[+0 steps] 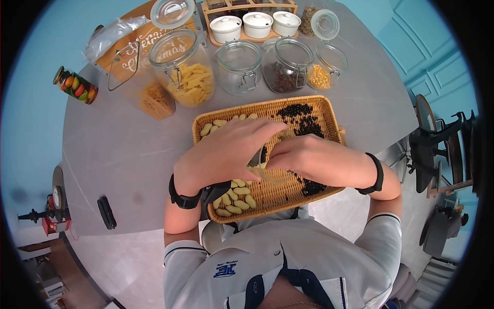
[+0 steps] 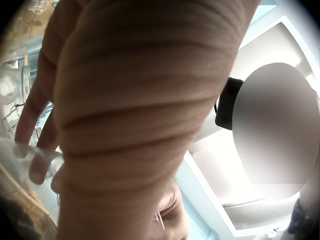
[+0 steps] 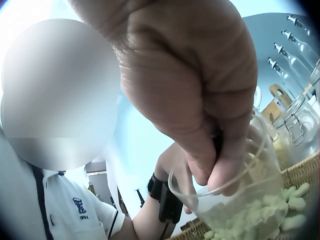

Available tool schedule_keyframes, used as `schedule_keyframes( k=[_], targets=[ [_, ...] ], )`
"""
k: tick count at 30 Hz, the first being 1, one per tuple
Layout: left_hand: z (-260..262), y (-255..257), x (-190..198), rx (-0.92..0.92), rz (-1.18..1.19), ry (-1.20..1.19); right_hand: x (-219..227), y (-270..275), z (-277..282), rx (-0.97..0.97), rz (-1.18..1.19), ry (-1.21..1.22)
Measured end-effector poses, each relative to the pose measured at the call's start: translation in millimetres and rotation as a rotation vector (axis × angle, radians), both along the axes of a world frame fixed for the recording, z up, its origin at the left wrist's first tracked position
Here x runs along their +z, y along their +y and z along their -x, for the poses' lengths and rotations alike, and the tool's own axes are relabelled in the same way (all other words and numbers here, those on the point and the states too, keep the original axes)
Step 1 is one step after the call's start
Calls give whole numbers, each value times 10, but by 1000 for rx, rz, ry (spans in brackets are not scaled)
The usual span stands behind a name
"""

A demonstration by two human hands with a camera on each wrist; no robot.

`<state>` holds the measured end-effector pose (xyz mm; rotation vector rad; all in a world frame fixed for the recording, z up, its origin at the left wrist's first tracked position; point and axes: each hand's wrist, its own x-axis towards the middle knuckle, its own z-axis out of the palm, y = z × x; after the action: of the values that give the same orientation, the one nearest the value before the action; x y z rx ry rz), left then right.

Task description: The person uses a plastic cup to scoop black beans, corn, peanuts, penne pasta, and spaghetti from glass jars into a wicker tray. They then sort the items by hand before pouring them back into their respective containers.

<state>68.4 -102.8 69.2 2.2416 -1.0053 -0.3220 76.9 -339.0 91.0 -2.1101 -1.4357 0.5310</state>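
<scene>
My left hand (image 1: 221, 149) grips a clear cup (image 3: 237, 207), tilted over a wicker tray (image 1: 270, 208). At the cup's mouth is my right hand (image 1: 311, 157), fingertips just inside the rim. The right wrist view shows something dark, like black beans (image 3: 218, 144), pinched between its thumb and fingers. Peanuts (image 1: 237, 198) lie along the tray's left side, and pale peanuts (image 3: 296, 205) also show beside and through the cup. Black beans (image 1: 309, 126) are scattered over the tray's right side. My hands hide much of the tray's middle.
Behind the tray stand glass jars: one of pasta (image 1: 190, 82), an unfilled one (image 1: 239, 72), one with dark contents (image 1: 283, 74) and one of corn kernels (image 1: 320, 77). White lidded pots (image 1: 257, 24) sit further back. A black object (image 1: 106, 212) lies near the table's left edge.
</scene>
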Motion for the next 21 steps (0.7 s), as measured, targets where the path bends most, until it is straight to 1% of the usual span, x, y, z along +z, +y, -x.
schedule_keyframes(
  k=[1, 4, 6, 10, 13, 16, 19, 21],
  targets=[
    [1, -3, -5, -4, 3, -10, 27, 31, 4, 18, 34, 17],
    [3, -2, -41, -9, 26, -38, -111, 28, 17, 56, 40, -38],
    [14, -3, -70, -8, 59, -53, -110, 34, 32, 94, 65, -25],
    [22, -4, -59, -18, 38, -55, -122, 43, 31, 148, 72, -38],
    [28, 1, -41, -21, 25, -65, -149, 47, 42, 133, 19, -56],
    [35, 1, -49, -26, 20, -81, -137, 40, 41, 141, 119, -42],
    [38, 2, -43, -27, 15, -78, -120, 33, 47, 151, 116, -72],
    [37, 0, -54, -28, 22, -73, -76, 38, 42, 155, 156, -65]
  ],
)
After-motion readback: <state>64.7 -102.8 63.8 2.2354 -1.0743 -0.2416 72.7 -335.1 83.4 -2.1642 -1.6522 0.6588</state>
